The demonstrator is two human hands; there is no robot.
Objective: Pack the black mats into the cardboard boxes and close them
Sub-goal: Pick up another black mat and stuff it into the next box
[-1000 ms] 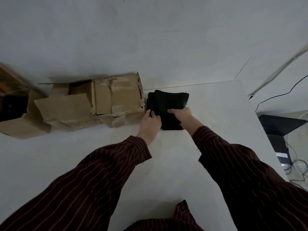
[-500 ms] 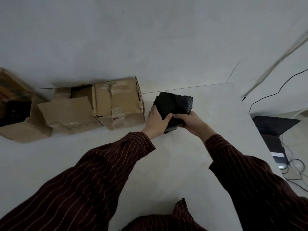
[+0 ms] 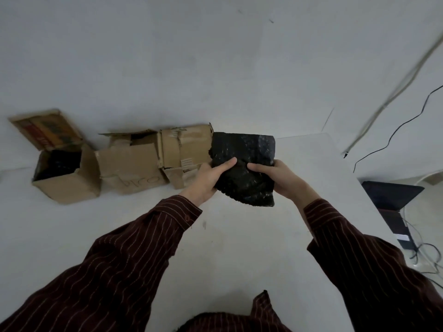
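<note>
As the left hand [image 3: 208, 181] and right hand [image 3: 281, 179] are gripping a folded black mat [image 3: 244, 154] above the desk [image 3: 239, 240] | mat is hanging just beside the cardboard boxes [image 3: 134, 164] | squeezing it compact is likely aiding the fit.

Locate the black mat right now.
Head view, just right of centre: the black mat is gripped between the left hand and right hand over the white table, its left edge overlapping the nearest cardboard box.
</note>
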